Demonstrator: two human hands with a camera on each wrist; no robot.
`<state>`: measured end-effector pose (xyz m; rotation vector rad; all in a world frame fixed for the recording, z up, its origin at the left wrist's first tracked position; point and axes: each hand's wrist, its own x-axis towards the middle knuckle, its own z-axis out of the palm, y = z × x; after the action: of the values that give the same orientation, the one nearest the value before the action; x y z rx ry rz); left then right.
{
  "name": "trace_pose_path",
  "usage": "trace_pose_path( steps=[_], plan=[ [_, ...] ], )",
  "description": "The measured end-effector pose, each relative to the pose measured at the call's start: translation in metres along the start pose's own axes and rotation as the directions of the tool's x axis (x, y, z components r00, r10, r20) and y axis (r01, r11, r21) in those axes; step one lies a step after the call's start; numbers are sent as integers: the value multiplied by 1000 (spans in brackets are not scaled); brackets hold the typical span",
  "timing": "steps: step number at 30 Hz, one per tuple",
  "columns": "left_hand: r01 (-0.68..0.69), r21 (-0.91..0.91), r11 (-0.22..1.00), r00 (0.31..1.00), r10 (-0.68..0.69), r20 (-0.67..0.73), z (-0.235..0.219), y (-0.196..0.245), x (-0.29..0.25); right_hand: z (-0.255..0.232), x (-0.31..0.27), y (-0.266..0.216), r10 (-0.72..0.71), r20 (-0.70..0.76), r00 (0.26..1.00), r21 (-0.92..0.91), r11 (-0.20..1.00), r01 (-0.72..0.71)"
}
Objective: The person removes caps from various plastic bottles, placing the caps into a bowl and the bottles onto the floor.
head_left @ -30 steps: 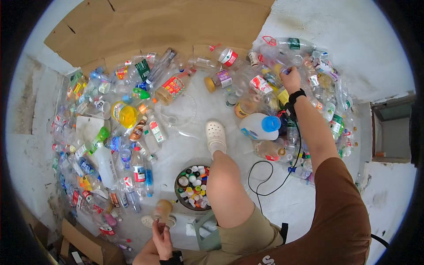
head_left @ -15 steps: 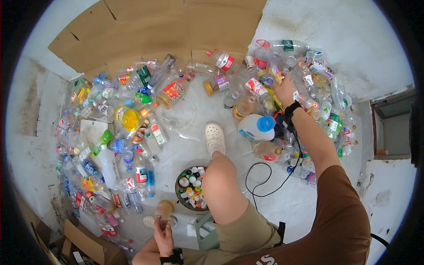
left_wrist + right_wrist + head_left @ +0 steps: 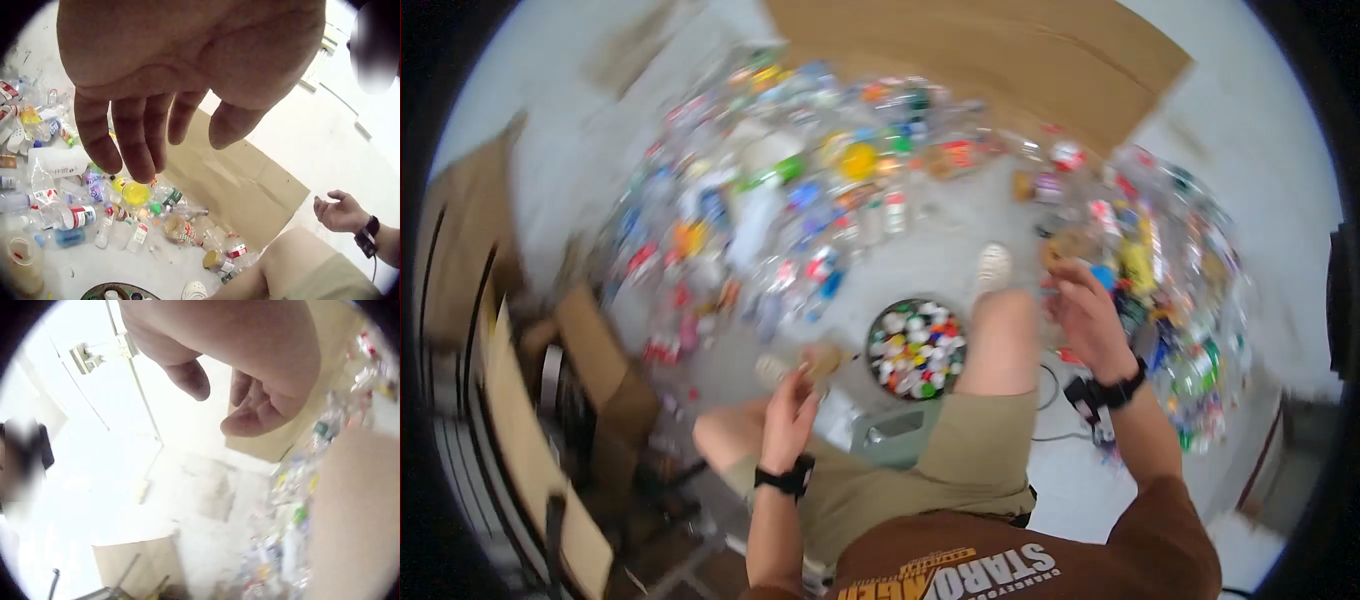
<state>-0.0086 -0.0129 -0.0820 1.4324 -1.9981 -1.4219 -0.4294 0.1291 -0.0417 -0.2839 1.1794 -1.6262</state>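
My left hand (image 3: pixel 788 422) hangs with relaxed fingers near a brownish plastic jar (image 3: pixel 826 358) on the floor; whether they touch is unclear. The left wrist view has this hand (image 3: pixel 187 59) palm in sight, fingers loosely bent, holding nothing. Raised beside my knee, the right hand (image 3: pixel 1090 320) is in front of the right-hand bottle heap (image 3: pixel 1145 250). Seen from the right wrist, the hand (image 3: pixel 262 353) has bent fingers and a gap to the thumb, with nothing in it. A round basin (image 3: pixel 871 352) of coloured caps stands between my legs.
Another large heap of bottles (image 3: pixel 780 215) covers the floor on the left. Cardboard (image 3: pixel 1000 60) leans against the wall behind. At lower left are a cardboard box (image 3: pixel 605 345) and dark rods. A green stool (image 3: pixel 870 440) is beneath me, and a cable lies right of my knee.
My right hand has left the right-hand heap and come back toward my knee, empty. The head view has swung left and blurred. The left hand remains near the jar.
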Motion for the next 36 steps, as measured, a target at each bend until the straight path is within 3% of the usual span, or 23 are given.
trace_pose_path(
  steps=[3,5,8,12,14,16,17,20,22,24,26,27,28,32,34,36],
  plan=[
    [-44,4,999,996,45,-81,-20,11,-26,63,-21,15,110,340,934,98,984,-151],
    [-66,34,997,992,70,-105,-31,23,-46,99,-23,29,191,429,883,99,962,-256],
    [-134,40,990,978,139,-154,-48,21,-73,139,-18,53,263,495,828,100,929,-355],
    [-74,59,996,983,83,-165,-66,35,-103,160,1,72,358,497,790,102,880,-463],
    [-45,138,989,997,53,-50,-78,41,-102,155,24,84,396,490,777,131,848,-514],
    [-38,242,969,989,2,146,-99,55,-83,152,54,86,437,467,769,193,798,-570],
    [-85,345,935,955,-22,296,-113,65,-69,149,70,88,462,452,763,227,767,-600],
    [-179,446,877,839,-101,535,-153,88,-3,152,125,88,435,397,808,294,774,-561],
    [-229,377,897,867,12,498,-167,88,57,160,162,87,399,346,849,333,794,-509],
    [-199,378,904,944,74,320,-162,83,126,154,188,98,401,268,876,380,792,-479],
    [-22,361,932,983,-45,176,-145,41,197,133,211,123,437,168,883,443,767,-464],
    [-39,453,891,988,-32,149,-132,11,229,118,214,138,456,122,882,442,771,-459],
    [-56,539,841,992,-16,128,-116,-19,256,113,213,148,550,-28,835,427,762,-487],
    [-32,827,561,881,-374,289,-48,-117,321,139,206,132,550,233,802,314,738,-597],
    [76,827,558,831,-493,257,-17,-161,340,147,205,131,543,193,817,281,768,-576],
    [129,824,552,854,-484,190,11,-192,348,151,206,131,587,188,787,289,733,-616]
  ],
)
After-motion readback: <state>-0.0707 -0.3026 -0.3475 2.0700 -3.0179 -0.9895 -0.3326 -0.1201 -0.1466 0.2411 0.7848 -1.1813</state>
